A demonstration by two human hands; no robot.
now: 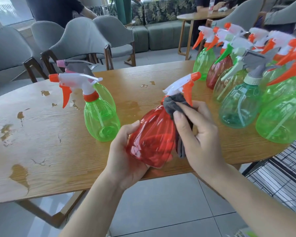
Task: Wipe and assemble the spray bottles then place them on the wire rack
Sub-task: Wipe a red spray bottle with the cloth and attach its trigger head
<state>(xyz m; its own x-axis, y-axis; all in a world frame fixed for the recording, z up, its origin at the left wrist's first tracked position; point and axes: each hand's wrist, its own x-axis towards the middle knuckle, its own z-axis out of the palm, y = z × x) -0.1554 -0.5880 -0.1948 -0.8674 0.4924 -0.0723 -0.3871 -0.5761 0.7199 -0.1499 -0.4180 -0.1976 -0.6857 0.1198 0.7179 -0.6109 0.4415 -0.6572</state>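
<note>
A red spray bottle [152, 134] with a white and orange trigger head is tilted over the table's near edge. My left hand [125, 151] grips its base from below. My right hand [198, 132] holds a grey cloth [174, 103] pressed around the bottle's neck and upper side. Two green spray bottles [101, 120] stand upright on the wooden table [58, 151] to the left, one behind the other. Several assembled bottles [246, 93] in green, red and teal cluster at the right. A black wire rack [280, 173] sits low at the right, beside the table.
Wet patches [19, 175] lie on the table's left half. Grey chairs [79, 41] stand behind the table, with a green sofa and another table farther back. A person stands at the back left. Tiled floor lies under my arms.
</note>
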